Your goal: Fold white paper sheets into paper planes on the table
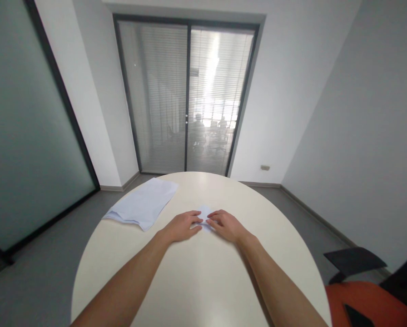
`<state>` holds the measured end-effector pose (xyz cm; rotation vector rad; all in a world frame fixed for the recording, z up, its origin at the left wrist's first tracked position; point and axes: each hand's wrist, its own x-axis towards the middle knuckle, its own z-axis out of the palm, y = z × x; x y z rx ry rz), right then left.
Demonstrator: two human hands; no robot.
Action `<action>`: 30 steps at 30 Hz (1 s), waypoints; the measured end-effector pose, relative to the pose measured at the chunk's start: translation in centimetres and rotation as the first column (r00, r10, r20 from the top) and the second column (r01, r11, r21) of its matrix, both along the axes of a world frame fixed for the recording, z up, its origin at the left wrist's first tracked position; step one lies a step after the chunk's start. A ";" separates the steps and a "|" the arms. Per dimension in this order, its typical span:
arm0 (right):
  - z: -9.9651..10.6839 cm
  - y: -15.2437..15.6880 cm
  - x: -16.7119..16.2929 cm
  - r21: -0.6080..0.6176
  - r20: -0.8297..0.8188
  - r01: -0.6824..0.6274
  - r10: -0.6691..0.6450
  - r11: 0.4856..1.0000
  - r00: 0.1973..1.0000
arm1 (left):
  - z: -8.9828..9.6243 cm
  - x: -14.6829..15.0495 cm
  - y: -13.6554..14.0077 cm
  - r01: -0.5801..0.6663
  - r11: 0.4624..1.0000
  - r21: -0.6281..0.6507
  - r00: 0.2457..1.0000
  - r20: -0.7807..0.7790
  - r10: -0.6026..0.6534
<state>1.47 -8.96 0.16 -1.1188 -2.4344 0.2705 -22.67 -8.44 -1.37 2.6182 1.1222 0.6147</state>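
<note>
A small folded piece of white paper lies on the round table between my two hands. My left hand grips its left side, with the fingertips on top and the thumb at the near edge. From the right, my right hand holds the paper with bent fingers close to the left fingertips. Parts of the paper are hidden under the fingers, and its exact folds are too small to make out.
Several loose white sheets lie overlapping at the table's left rim. The cream table top curves around my forearms. An orange chair with a black armrest stands at the right. Beyond the table is a glazed door with blinds.
</note>
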 end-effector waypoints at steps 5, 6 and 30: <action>0.2 0.0 -0.2 0.000 -0.006 -0.008 0.008 1.000 1.000 | 0.2 -0.4 0.2 -0.013 1.000 0.019 1.000 0.016 0.013; 0.2 0.0 -0.2 -0.001 -0.005 -0.005 0.005 1.000 1.000 | 0.2 -0.4 0.2 -0.015 1.000 0.024 1.000 0.017 0.015; 0.1 0.6 1.2 -0.095 0.005 0.132 -0.132 0.987 0.991 | 0.1 1.2 0.4 -0.264 0.963 0.048 0.965 0.009 0.264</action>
